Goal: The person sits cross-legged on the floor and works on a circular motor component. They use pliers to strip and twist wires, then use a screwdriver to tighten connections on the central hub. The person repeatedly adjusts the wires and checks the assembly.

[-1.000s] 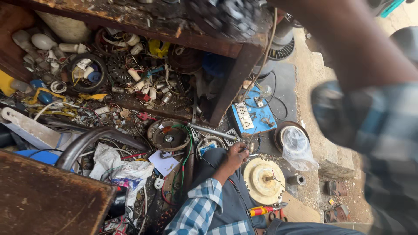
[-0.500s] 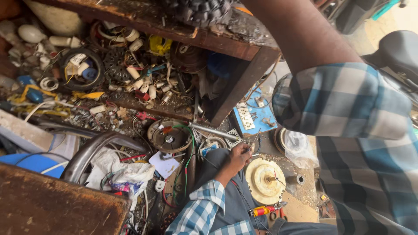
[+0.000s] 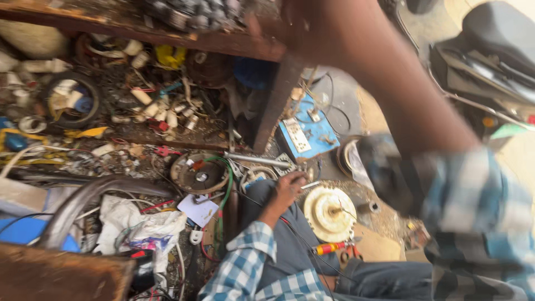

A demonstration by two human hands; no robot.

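Left hand (image 3: pixel 287 188) low at centre of view, fingers curled in, back of hand up, checked sleeve (image 3: pixel 245 267) running back toward 7 o'clock. A thin metal pin (image 3: pixel 310 184) shows right at the fingertips, at 3 o'clock of the hand; cannot tell whether the hand grips it or only touches it. Just beside the hand, at 4 o'clock, a cream round motor disc (image 3: pixel 330 213) lies flat with a short shaft standing at its middle. At 5 o'clock, a little farther, a red-and-yellow screwdriver (image 3: pixel 329 247) lies near the grey trouser leg (image 3: pixel 290 251). At 9 o'clock, a round rusty motor plate (image 3: pixel 199 173) ringed by a green wire; below it a white paper slip (image 3: pixel 199 210). At 11 o'clock a metal tube (image 3: pixel 256 160) lies across the clutter. At 1 o'clock a blue box (image 3: pixel 306 134) rests against the post of the wooden shelf (image 3: pixel 167 36). Right hand (image 3: pixel 292 22) is up at 12 o'clock by the shelf's edge, badly blurred; open or closed cannot be told. Its forearm crosses the view toward 4 o'clock. A parked scooter (image 3: pixel 496 50) sits at 2 o'clock.
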